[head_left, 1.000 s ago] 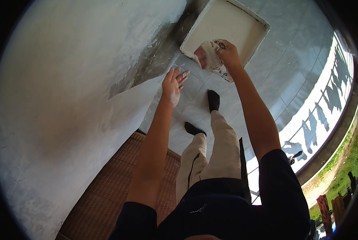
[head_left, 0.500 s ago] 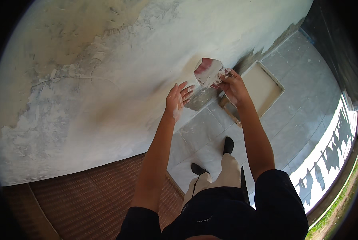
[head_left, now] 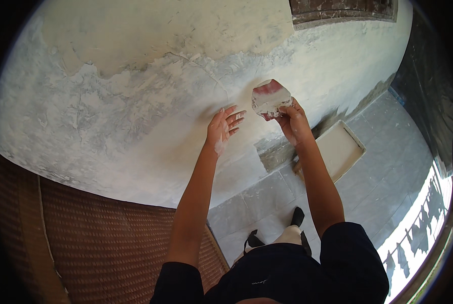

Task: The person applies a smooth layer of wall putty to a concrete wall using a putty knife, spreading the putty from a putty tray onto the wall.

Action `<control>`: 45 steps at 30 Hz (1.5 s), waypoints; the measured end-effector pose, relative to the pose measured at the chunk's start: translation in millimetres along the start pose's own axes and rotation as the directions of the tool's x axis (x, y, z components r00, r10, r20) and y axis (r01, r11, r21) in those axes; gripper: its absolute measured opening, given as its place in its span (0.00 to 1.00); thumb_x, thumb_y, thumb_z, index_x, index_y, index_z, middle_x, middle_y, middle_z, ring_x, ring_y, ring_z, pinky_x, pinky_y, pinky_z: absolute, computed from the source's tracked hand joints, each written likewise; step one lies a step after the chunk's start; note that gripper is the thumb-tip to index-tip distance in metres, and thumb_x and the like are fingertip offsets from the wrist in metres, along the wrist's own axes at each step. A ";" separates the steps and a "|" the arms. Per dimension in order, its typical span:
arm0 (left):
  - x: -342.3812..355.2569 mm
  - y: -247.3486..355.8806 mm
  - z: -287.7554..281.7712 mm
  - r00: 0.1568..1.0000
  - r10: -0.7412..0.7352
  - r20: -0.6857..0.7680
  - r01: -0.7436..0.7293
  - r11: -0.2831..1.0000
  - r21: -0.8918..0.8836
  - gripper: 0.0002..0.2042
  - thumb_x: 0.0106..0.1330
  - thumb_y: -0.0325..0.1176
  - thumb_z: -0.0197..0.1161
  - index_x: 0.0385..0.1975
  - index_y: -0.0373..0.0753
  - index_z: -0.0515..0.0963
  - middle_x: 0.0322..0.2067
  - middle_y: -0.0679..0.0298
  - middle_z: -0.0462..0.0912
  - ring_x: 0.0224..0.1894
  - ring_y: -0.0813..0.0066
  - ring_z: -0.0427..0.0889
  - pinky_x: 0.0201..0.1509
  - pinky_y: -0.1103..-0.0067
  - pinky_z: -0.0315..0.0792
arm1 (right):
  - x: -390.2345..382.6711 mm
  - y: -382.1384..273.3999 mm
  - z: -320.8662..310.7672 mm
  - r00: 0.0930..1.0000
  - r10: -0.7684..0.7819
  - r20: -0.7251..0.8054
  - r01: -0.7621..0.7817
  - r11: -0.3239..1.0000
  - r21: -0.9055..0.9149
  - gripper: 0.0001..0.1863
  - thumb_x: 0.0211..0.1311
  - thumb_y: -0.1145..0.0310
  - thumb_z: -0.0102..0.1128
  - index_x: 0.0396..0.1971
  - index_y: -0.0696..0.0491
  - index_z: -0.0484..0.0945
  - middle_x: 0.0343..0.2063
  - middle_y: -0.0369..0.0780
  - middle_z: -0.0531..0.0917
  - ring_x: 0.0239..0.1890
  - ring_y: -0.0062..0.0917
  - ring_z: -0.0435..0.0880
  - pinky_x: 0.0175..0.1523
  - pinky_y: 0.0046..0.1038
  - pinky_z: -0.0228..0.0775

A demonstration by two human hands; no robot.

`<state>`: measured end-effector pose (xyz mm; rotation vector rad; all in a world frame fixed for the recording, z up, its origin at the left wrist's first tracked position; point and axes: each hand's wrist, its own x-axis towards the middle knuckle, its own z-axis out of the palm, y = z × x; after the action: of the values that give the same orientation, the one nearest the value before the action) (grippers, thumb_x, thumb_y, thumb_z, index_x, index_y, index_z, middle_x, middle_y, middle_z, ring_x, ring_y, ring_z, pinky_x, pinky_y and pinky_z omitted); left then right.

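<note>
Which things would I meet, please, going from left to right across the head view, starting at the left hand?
Left hand, smeared reddish flat piece, right hand gripping it, shallow tray, dark sheet.

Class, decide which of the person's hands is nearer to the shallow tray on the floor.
Right. The right hand, gripping a smeared flat piece, is up and to the left of the tray in the picture; the left hand, open, is farther left.
</note>
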<state>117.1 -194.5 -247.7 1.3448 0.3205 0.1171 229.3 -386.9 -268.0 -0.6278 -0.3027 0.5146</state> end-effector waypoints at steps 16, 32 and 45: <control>-86.7 139.9 -86.8 0.613 0.776 -0.146 -0.629 0.591 0.505 0.11 0.69 0.31 0.50 0.41 0.35 0.78 0.40 0.60 0.84 0.41 0.75 0.81 0.47 0.78 0.68 | -25.9 53.7 165.7 0.865 -0.448 0.228 0.494 0.672 -0.552 0.03 0.54 0.77 0.56 0.24 0.59 0.71 0.22 0.37 0.77 0.24 0.15 0.70 0.30 0.22 0.64; -126.6 280.2 -182.4 -0.066 0.756 0.651 0.191 -0.631 0.752 0.19 0.63 0.41 0.51 0.52 0.40 0.68 0.53 0.57 0.69 0.57 0.55 0.66 0.59 0.61 0.55 | -18.8 114.9 348.1 0.278 -0.751 0.599 0.789 -0.177 -0.589 0.13 0.41 0.78 0.66 0.21 0.54 0.68 0.20 0.40 0.73 0.23 0.34 0.76 0.23 0.33 0.67; -121.2 274.5 -190.8 -0.249 0.745 0.618 0.139 -0.604 0.784 0.20 0.66 0.47 0.48 0.49 0.39 0.66 0.50 0.55 0.70 0.54 0.56 0.67 0.56 0.62 0.53 | 22.8 145.9 392.7 0.381 -0.683 0.623 0.637 -0.294 -0.713 0.08 0.45 0.78 0.60 0.24 0.55 0.69 0.24 0.43 0.76 0.28 0.36 0.83 0.26 0.33 0.77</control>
<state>-26.6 14.1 1.9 2.5375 -0.2572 2.6922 31.2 -85.7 -53.5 -1.5257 -0.9250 -1.0812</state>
